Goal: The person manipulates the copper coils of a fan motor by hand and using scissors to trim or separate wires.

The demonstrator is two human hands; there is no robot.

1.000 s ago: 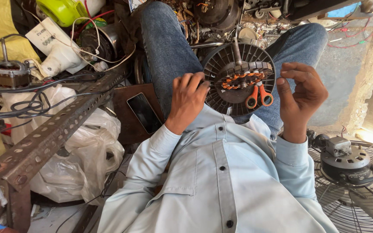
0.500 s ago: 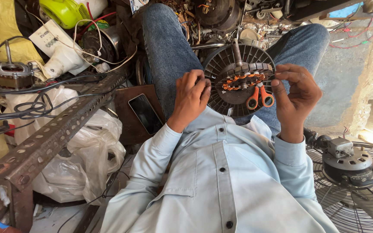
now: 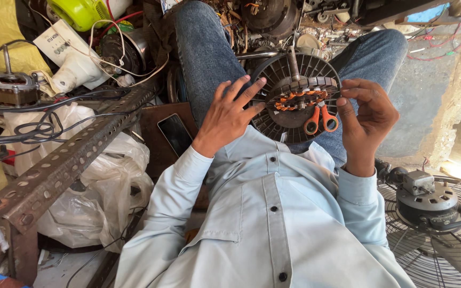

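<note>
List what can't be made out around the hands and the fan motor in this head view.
- Scissors: only the orange handles show; blades hidden against the fan motor.
- Left hand: palm faces away, so any contact underneath is hidden.
- Right hand: whatever the fingertips pinch is too small to tell.
- Fan guard: cut off by the right and bottom edges.
</note>
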